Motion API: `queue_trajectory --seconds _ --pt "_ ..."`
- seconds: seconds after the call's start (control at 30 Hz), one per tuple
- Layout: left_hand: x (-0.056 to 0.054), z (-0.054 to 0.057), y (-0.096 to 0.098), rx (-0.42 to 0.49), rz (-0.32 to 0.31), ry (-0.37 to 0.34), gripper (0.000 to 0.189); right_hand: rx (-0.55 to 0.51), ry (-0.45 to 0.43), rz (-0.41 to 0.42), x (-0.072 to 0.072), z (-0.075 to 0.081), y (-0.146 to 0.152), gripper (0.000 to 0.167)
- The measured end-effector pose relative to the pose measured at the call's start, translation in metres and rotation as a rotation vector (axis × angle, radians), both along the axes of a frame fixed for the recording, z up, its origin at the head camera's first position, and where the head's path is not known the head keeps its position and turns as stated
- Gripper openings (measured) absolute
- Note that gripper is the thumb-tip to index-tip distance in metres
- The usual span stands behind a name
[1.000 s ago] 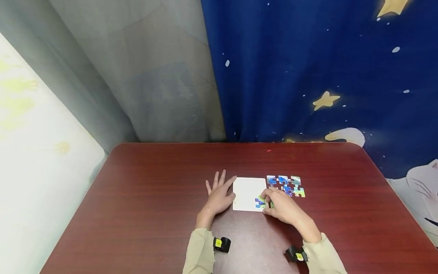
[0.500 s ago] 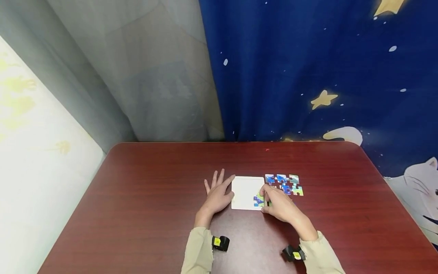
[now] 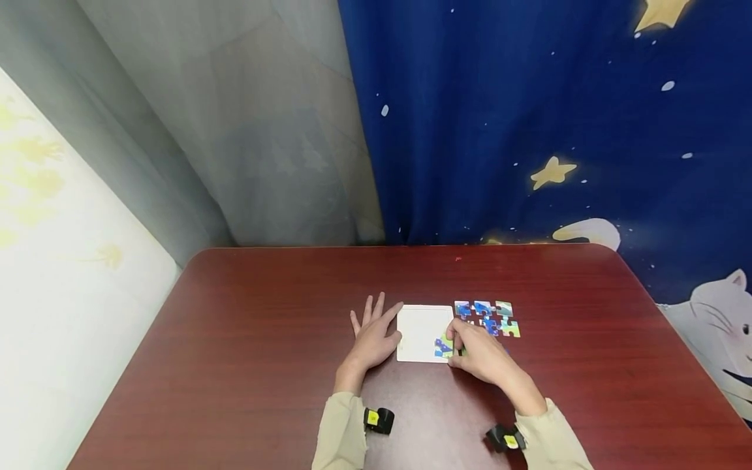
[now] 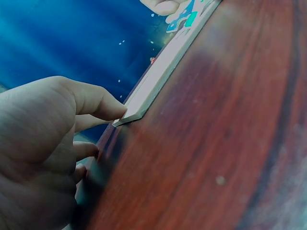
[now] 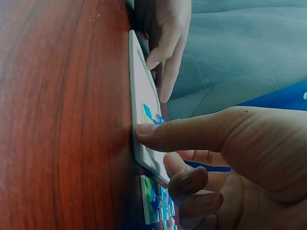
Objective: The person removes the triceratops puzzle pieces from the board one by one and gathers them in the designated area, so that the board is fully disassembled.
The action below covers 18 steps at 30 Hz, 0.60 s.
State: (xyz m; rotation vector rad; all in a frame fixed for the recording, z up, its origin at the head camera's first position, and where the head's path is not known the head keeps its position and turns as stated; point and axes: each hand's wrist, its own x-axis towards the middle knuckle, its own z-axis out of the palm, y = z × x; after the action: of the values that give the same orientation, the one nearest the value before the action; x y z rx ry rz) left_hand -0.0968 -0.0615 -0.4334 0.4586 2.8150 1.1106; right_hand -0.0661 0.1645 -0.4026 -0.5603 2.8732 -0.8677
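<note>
A white puzzle board (image 3: pixel 420 329) lies flat on the table, with joined blue and green jigsaw pieces (image 3: pixel 440 346) in its lower right corner. My left hand (image 3: pixel 371 343) rests at the board's left side, fingers spread, thumb and index finger touching its edge. At the opposite corner my right hand (image 3: pixel 483 352) pinches a puzzle piece between curled fingers and thumb, mostly hidden by them in the head view. The right wrist view has the thumb (image 5: pixel 165 135) low on the board (image 5: pixel 140 81) beside a blue piece (image 5: pixel 149 111); the other fingers curl over the edge.
Several loose jigsaw pieces (image 3: pixel 493 316) lie to the board's right, some partly behind my right hand. The red-brown table (image 3: pixel 264 365) ends at a grey curtain (image 3: pixel 282 163) and a blue starry one (image 3: pixel 470 130). A white wall panel (image 3: pixel 59 294) stands left.
The head view shifts slightly. Both hands stay at the board; the right fingers make only a slight adjustment at its lower right corner.
</note>
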Motion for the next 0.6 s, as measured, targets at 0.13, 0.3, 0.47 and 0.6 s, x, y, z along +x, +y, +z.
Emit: queue_trajectory --seconds 0.13,0.3,0.47,0.6 --pt "0.002 0.001 0.000 0.003 0.001 -0.002 0.058 0.000 -0.006 0.012 0.001 0.002 0.003 0.035" --pt "0.002 0.000 0.000 0.009 -0.005 0.001 0.058 0.008 -0.013 0.026 0.003 0.004 0.009 0.034" --pt "0.001 0.000 0.000 0.000 0.000 0.005 0.058 0.003 -0.024 0.038 0.004 0.008 0.015 0.032" --pt "0.000 -0.001 0.000 -0.006 0.005 0.000 0.058 0.009 -0.024 0.038 0.005 0.013 0.023 0.031"
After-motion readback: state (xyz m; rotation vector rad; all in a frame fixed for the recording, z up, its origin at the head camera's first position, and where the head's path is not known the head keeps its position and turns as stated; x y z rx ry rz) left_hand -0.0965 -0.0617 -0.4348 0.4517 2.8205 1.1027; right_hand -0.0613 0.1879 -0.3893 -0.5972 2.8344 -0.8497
